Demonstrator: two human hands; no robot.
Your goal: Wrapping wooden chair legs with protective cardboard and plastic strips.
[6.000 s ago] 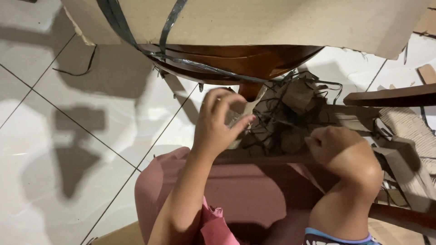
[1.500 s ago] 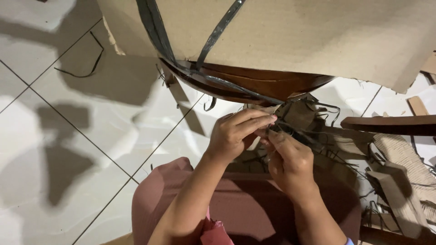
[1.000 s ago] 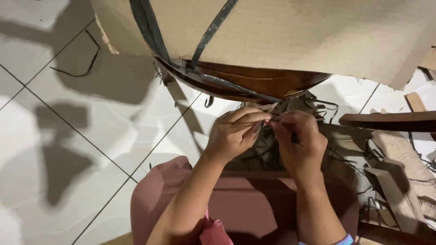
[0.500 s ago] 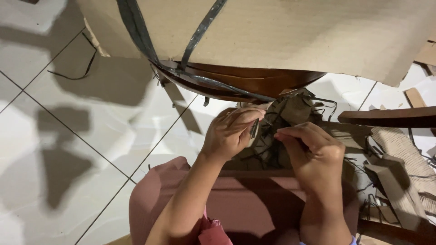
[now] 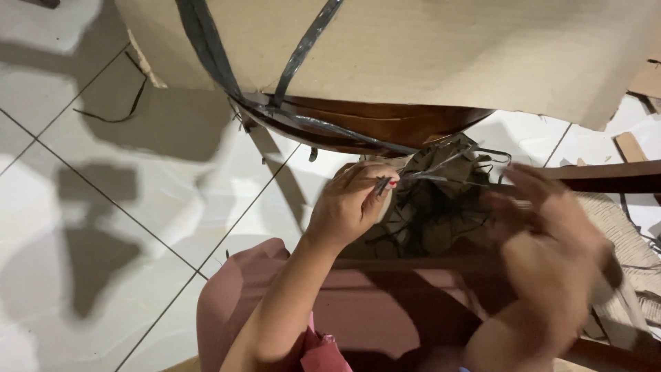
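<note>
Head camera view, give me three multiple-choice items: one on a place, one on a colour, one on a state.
1. Where does the big brown cardboard sheet lie?
A over the dark curved wooden piece
B under the knees
C in the right hand

2. What colour are the flat plastic straps across it?
A red
B dark grey
C yellow

3. What is the left hand doing?
A lying flat on the white tiled floor
B pinching a strap end
C holding scissors

A: the wood shows below the sheet's edge. B: the straps look dark grey. B: the fingers close on the strap.

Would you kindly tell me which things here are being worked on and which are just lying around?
In hand:
left hand pinching a dark strap strip
right hand, blurred
cardboard-wrapped wooden furniture

Lying about:
loose strap on the floor tiles
cardboard scrap
</note>
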